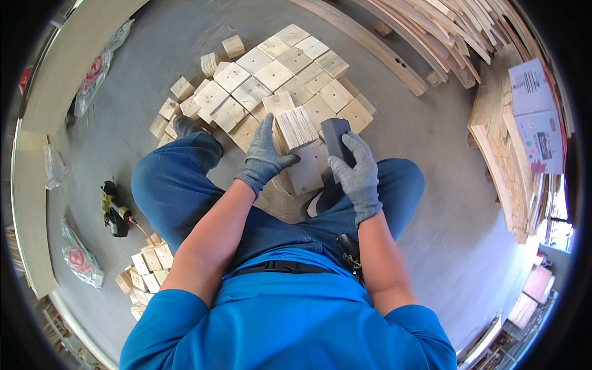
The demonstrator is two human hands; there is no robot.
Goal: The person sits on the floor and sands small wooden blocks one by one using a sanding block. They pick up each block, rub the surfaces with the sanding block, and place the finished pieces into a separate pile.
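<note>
In the head view my right hand (357,179), in a grey knit glove, grips a dark grey rectangular block (335,132), which looks like a sanding block. My left hand (266,154), gloved the same way, has its fingers stretched out and thumb apart. It is beside a pale wooden block (296,127) with ridged grain on its facing side; whether it touches that block I cannot tell. Under and beyond lies a wide cluster of square wooden blocks (273,75), several with a small hole in the middle.
Loose blocks (182,89) lie left of the cluster, more (150,266) by my left thigh. A green-and-black power tool (114,209) and plastic bags (81,256) are on the floor at left. Long boards (394,61) and a stack (502,142) with a carton (535,117) stand right.
</note>
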